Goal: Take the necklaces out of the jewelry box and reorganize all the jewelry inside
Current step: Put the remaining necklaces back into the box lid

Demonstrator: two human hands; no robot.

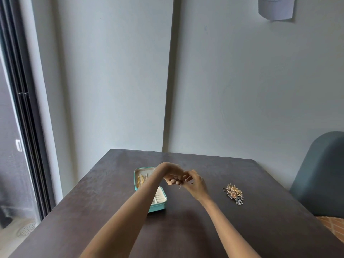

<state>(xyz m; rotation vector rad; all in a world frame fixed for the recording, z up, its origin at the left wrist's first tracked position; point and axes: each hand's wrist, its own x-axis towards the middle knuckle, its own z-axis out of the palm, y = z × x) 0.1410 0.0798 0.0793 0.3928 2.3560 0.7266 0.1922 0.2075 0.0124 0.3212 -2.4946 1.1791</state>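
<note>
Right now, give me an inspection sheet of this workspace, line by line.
Surface: dark wooden table, pushed into a wall corner.
Job's things: teal jewelry box lies open, its lid back, gold chains inside the lid; a pile of loose jewelry sits on the table to the right, apart from the box.
Clutter: nothing seen.
Hands: left hand and right hand meet above the table beside the box, fingers curled round something thin; too blurred to name.
Cables: nothing seen.
Surroundings: grey-blue chair at right, sliding glass door at left, paper on the wall.
</note>
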